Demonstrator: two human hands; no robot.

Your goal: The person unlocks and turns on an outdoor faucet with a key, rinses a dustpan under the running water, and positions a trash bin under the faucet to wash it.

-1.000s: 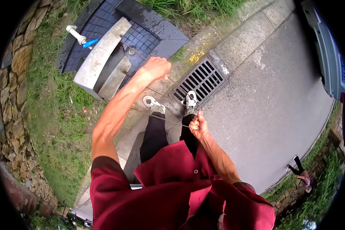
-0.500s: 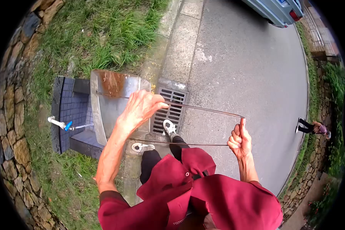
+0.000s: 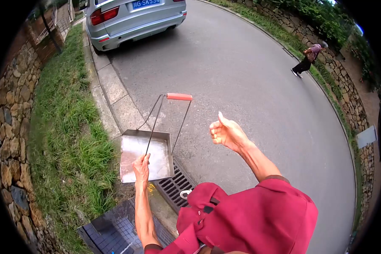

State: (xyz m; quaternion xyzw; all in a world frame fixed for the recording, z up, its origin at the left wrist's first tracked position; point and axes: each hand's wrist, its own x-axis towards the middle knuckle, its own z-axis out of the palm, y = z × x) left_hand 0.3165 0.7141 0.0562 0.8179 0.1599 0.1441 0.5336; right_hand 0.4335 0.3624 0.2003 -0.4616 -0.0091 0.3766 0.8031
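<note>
A metal dustpan (image 3: 154, 146) with a shallow square pan is held out ahead of me, to the left of centre. Thin dark rods rise from it to a red-orange tubular grip (image 3: 179, 97). My left hand (image 3: 140, 167) is closed around one of the rods, low down by the pan's near side. My right hand (image 3: 229, 134) is in the air over the road, to the right of the dustpan and apart from it. Its thumb sticks up away from loosely curled fingers, and it holds nothing.
A drain grate (image 3: 176, 186) lies beside the curb by my shoe (image 3: 185, 194). A tiled basin (image 3: 118, 235) is at lower left, with grass (image 3: 78, 165) above it. A silver car (image 3: 135, 21) stands ahead; a person (image 3: 307, 59) is across the road.
My right hand has let go of the dustpan's handle. The dustpan has turned, with its grip now pointing forward, and my left hand has moved lower in view. The view has swung toward the car.
</note>
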